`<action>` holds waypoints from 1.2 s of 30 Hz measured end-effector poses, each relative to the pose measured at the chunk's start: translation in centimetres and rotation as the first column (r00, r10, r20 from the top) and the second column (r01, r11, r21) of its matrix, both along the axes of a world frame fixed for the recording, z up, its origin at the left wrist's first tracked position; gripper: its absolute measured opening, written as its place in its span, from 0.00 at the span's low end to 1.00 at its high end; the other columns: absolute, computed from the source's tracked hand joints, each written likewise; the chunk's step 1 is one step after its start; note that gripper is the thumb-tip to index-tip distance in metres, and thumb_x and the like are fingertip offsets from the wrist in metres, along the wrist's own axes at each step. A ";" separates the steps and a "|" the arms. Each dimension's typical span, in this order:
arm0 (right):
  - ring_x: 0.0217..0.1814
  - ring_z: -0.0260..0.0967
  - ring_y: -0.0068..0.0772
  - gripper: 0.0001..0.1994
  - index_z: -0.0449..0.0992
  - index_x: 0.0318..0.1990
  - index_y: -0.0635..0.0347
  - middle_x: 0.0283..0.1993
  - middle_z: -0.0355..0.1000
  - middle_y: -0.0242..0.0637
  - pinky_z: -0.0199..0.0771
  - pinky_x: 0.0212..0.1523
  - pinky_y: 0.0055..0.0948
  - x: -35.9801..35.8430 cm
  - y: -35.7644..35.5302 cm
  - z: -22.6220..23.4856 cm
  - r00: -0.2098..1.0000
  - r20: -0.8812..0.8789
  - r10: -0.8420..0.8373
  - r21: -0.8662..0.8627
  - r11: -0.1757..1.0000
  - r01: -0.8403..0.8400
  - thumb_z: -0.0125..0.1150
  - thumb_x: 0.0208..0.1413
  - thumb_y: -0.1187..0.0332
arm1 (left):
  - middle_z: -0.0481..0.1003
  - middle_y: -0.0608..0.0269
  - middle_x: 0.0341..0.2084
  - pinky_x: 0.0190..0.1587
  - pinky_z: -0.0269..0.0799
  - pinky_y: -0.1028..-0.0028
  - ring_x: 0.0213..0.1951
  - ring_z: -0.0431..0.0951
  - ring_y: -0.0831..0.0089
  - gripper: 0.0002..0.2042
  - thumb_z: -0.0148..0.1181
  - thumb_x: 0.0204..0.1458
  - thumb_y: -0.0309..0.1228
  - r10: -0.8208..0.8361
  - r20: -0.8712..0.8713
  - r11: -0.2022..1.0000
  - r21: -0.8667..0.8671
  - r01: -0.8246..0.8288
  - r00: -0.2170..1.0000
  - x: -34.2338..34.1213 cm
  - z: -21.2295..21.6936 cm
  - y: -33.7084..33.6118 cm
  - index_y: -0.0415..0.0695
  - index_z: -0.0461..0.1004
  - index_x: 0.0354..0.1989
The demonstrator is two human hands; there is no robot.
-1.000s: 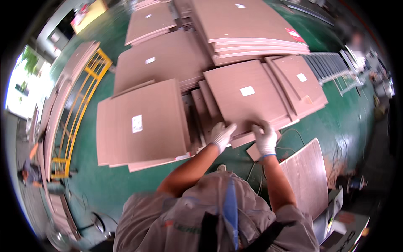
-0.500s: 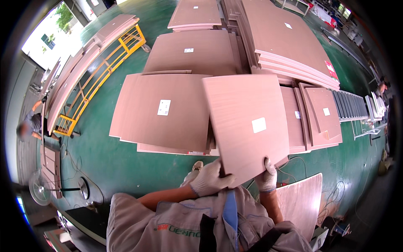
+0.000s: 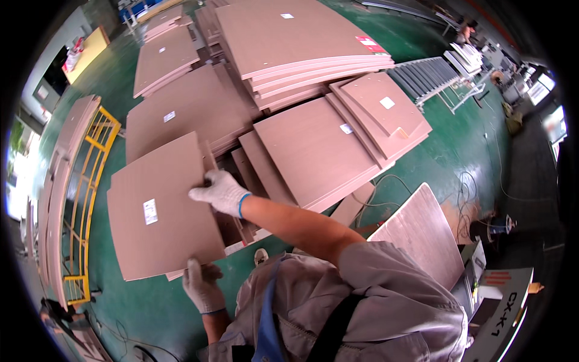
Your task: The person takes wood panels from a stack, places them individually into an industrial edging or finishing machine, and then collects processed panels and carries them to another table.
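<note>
A flat brown board (image 3: 166,193) with a white label lies on top of the left stack. My right hand (image 3: 222,193), in a white knitted glove, reaches across my body and grips the board's right edge, with its thumb over the top face. At the near edge, close to the corner, my gloved left hand (image 3: 202,288) holds the board with its thumb up against it; its other fingertips are partly hidden. Narrower boards (image 3: 265,172) lie beside it, just right of my right hand.
Stacked boards (image 3: 295,36) rise behind, with a labelled board stack (image 3: 319,145) to the right. A yellow trolley (image 3: 90,199) bearing boards stands left. A roller conveyor (image 3: 425,75) is far right. A pale board (image 3: 419,232) leans near my right side; cables (image 3: 386,181) lie on the green floor.
The board that I held up in front of me has come down to the left onto the stack. Both hands moved left, and my view turned to the right.
</note>
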State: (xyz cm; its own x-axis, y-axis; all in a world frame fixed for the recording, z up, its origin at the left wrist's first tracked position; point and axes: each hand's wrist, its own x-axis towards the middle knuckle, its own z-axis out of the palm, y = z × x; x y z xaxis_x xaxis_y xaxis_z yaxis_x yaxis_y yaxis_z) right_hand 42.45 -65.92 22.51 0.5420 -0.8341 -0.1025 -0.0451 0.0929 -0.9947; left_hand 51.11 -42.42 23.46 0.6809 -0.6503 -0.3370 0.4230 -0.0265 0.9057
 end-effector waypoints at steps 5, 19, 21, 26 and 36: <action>0.57 0.76 0.55 0.26 0.79 0.56 0.60 0.55 0.79 0.48 0.77 0.60 0.44 -9.8 2.4 -4.5 0.906 -0.230 -0.354 -0.584 0.795 0.162 0.70 0.59 0.49 | 0.76 0.58 0.24 0.27 0.73 0.70 0.24 0.77 0.70 0.21 0.50 0.72 0.44 -0.315 0.122 0.949 0.053 0.311 0.941 -0.9 -1.0 1.2 0.37 0.74 0.35; 0.75 0.58 0.60 0.44 0.70 0.69 0.55 0.72 0.63 0.53 0.66 0.69 0.55 -46.9 -5.6 -4.4 -0.026 -0.613 -0.790 -0.789 0.611 0.055 0.79 0.44 0.49 | 0.78 0.59 0.32 0.36 0.77 0.72 0.30 0.80 0.72 0.11 0.51 0.70 0.33 -0.810 0.062 0.578 0.253 0.776 0.583 -7.4 -2.4 -4.4 0.37 0.74 0.42; 0.73 0.63 0.61 0.47 0.68 0.71 0.58 0.72 0.63 0.56 0.69 0.67 0.50 -48.7 -7.7 -1.6 0.076 -0.629 -0.773 -0.701 0.607 0.374 0.77 0.46 0.42 | 0.79 0.59 0.32 0.38 0.77 0.73 0.32 0.80 0.74 0.08 0.53 0.68 0.29 -0.756 -0.023 0.623 0.282 0.730 0.654 -8.6 -1.2 -4.7 0.37 0.75 0.41; 0.77 0.59 0.59 0.54 0.65 0.74 0.57 0.76 0.58 0.61 0.66 0.72 0.48 -56.3 -15.1 -2.9 -0.130 -0.430 -0.893 -0.839 0.342 0.423 0.71 0.46 0.28 | 0.79 0.62 0.28 0.36 0.76 0.75 0.30 0.79 0.75 0.08 0.54 0.67 0.29 -0.819 0.004 0.543 0.327 0.773 0.574 -11.6 -1.3 -5.9 0.37 0.75 0.41; 0.70 0.62 0.60 0.62 0.70 0.69 0.59 0.66 0.68 0.55 0.65 0.71 0.50 -52.3 -13.8 -0.2 -0.066 -0.699 -0.712 -0.693 0.653 0.306 0.68 0.33 0.19 | 0.80 0.59 0.32 0.39 0.80 0.70 0.34 0.82 0.71 0.16 0.56 0.69 0.41 -0.957 -0.049 0.275 0.166 0.947 0.287 -17.4 -3.8 -14.4 0.37 0.76 0.40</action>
